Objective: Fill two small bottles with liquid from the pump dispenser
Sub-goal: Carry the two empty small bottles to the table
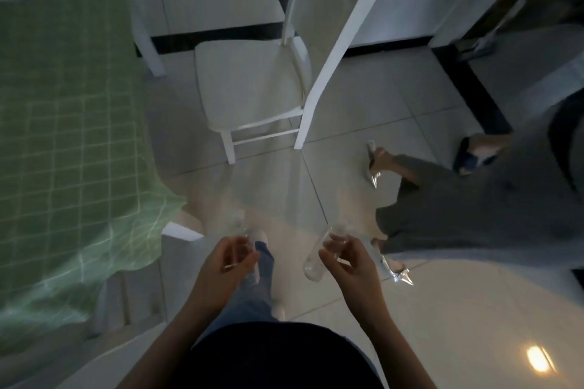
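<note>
While both small bottles are in hand, no pump dispenser appears anywhere in view, so filling is judged not yet begun. The step in hand looks like carrying the bottles to the dispenser.

The left grip (229,257) is curled round the left bottle (242,231), a clear bottle whose upper part shows blurred above the fingers, at about 7 o'clock from the picture's centre. The right grip (346,259), at about 5 o'clock, pinches the right bottle (314,262) near its upper end between fingers and thumb. This bottle is clear and tilted, with its base pointing toward 7 o'clock, and it appears empty. The two bottles are held apart, above the tiled floor (379,98) and the person's own legs. Whether either bottle carries a cap cannot be told through the blur.

A counter under a green checked cloth (63,136) fills the 9 o'clock side. A white chair (249,85) stands at 12 o'clock, and a second person (474,199) in grey stands at 3 o'clock.

As judged, the next move calls for locating the dispenser. With both grips occupied, one bottle must first be set down, likely on the counter, to free a hand for the pump. The other bottle must then be held upright with its mouth directly under the spout. The narrow mouths demand close alignment, and spillage is the risk.
</note>
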